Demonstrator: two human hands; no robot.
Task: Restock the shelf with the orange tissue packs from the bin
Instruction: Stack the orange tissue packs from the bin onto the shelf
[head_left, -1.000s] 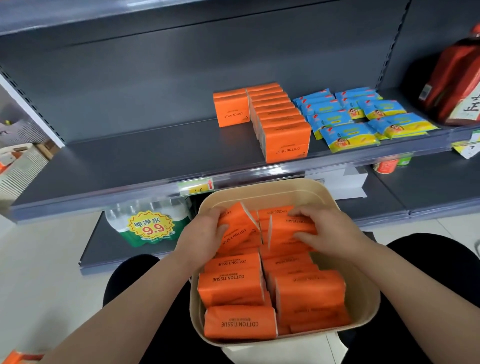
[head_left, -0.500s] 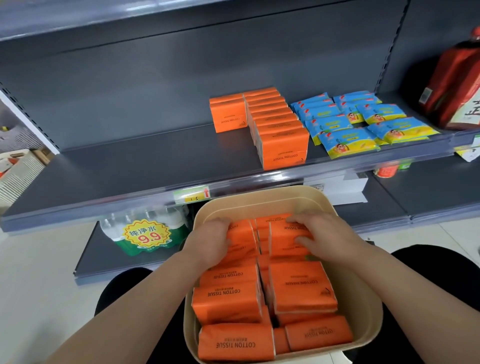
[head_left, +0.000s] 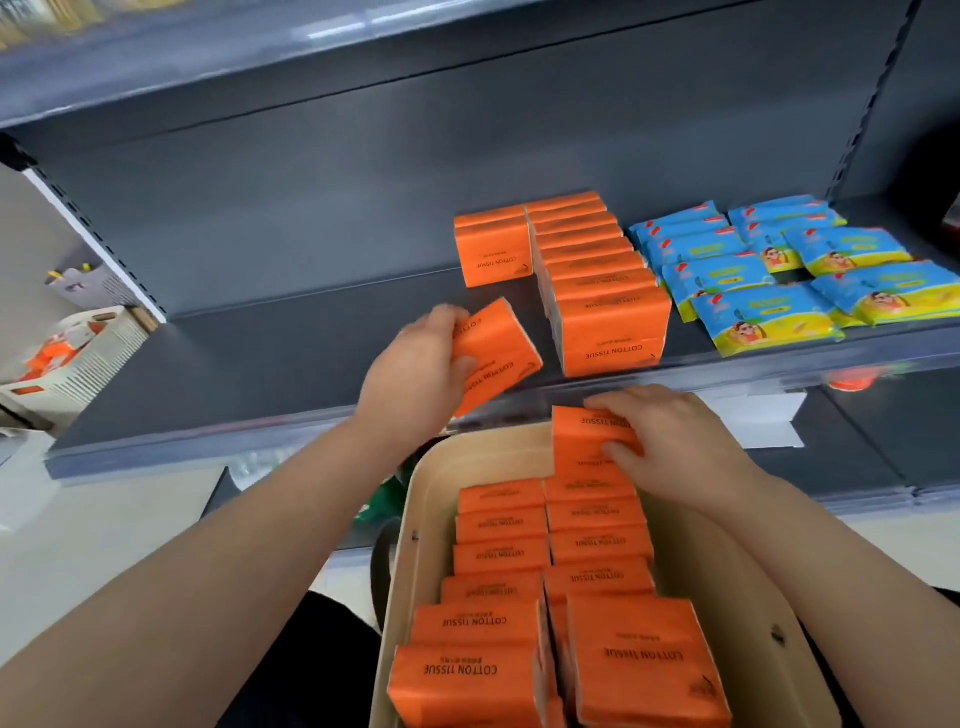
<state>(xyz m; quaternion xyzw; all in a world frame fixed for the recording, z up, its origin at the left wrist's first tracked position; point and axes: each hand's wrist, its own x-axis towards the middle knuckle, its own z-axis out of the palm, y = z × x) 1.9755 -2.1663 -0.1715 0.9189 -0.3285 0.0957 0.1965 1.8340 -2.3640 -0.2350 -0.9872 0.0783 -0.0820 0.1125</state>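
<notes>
A beige bin (head_left: 748, 613) in front of me holds several orange tissue packs (head_left: 498, 623) stood in two rows. My left hand (head_left: 415, 374) grips one orange pack (head_left: 498, 348), tilted, above the front edge of the dark shelf (head_left: 260, 358). At the bin's far end my right hand (head_left: 670, 441) holds another orange pack (head_left: 582, 436), raised above the rest. On the shelf stands a row of orange packs (head_left: 608, 312) running front to back, with a single pack (head_left: 491, 249) at its back left.
Blue and yellow wipe packets (head_left: 763, 322) lie on the shelf right of the orange row. The shelf's left part is bare. A white crate (head_left: 72, 358) sits at far left. An upper shelf (head_left: 363, 36) hangs overhead, and a lower shelf (head_left: 883, 436) runs behind the bin.
Both hands were down in the bin on packs. My left hand has lifted a pack up over the shelf edge, and my right hand has raised its pack at the bin's far end.
</notes>
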